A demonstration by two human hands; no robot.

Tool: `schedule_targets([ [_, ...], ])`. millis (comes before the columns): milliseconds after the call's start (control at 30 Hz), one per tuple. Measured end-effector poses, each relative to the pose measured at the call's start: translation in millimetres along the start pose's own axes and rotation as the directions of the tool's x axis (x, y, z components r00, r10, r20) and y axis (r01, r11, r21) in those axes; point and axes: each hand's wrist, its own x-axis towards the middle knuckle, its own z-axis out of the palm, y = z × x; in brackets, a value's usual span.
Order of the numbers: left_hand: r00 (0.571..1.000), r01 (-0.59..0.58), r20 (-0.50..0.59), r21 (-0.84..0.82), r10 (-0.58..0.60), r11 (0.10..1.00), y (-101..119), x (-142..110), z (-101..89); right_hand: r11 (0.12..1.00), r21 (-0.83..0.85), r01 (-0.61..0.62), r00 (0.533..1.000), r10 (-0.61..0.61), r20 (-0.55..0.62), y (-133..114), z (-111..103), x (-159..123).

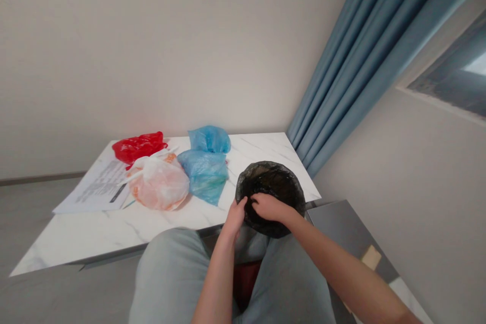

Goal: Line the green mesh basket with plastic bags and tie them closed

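Observation:
A black plastic bag (271, 185), puffed round, rests at the near edge of a white marble table (94, 233). My left hand (236, 214) grips its near left rim with the fingers curled. My right hand (269, 206) lies on the bag's near side, fingers closed on the plastic. Both hands meet at the same spot on the bag. My knees in grey trousers show below the table edge.
On the table lie a red bag (138, 146), a whitish-orange bag (159, 185), two blue bags (207, 162) and a printed sheet (96, 187). Blue curtains (360, 61) hang at the right. A dark surface (353, 243) with a small tan card stands beside me.

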Motion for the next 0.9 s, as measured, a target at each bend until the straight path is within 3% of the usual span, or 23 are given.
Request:
schedule_targets([
  [67,1.0,-0.003,-0.013,-0.01,0.003,1.0,1.3,0.3,0.5,0.998,0.059,-0.036,0.99,0.043,-0.138,7.3,-12.0,-13.6],
  [133,0.999,-0.005,-0.051,0.003,0.005,1.0,2.6,0.4,0.9,0.983,0.16,-0.091,0.917,0.146,-0.372,18.9,-24.5,-32.2],
  [200,0.998,0.009,-0.069,0.014,-0.008,1.0,3.6,0.5,0.7,0.943,0.272,-0.191,0.759,0.318,-0.569,35.0,-32.5,-52.0],
  [267,0.996,0.054,-0.071,0.03,-0.052,0.998,4.1,0.9,0.1,0.876,0.378,-0.301,0.591,0.482,-0.647,54.1,-33.3,-69.3],
  [333,0.992,0.096,-0.083,0.066,-0.091,0.993,4.8,1.5,-0.6,0.805,0.467,-0.366,0.49,0.594,-0.638,73.2,-26.7,-82.1],
  [367,0.991,0.101,-0.094,0.094,-0.092,0.99,5.6,1.6,-0.9,0.752,0.54,-0.377,0.475,0.658,-0.585,82.0,-21.2,-86.9],
  [433,0.991,0.076,-0.121,0.179,-0.055,0.981,8.5,1.2,-1.0,0.626,0.691,-0.361,0.517,0.751,-0.41,97.0,-7.5,-94.7],
  [500,0.984,0.029,-0.175,0.312,0.027,0.95,13.5,-0.8,-0.5,0.599,0.733,-0.322,0.599,0.729,-0.332,108.6,7.6,-101.9],
  [600,0.945,-0.073,-0.226,0.557,0.236,0.827,23.8,-6.7,1.5,0.747,0.615,-0.252,0.668,0.595,-0.448,120.9,26.8,-112.1],
  [733,0.872,-0.249,-0.098,0.753,0.479,0.609,31.8,-15.2,7.3,0.863,0.443,-0.245,0.712,0.47,-0.521,129.4,39.6,-116.3],
  [900,0.841,-0.339,0.053,0.828,0.539,0.447,17.2,-19.8,17.8,0.922,0.17,-0.347,0.738,0.381,-0.557,131.2,44.1,-109.4],
])
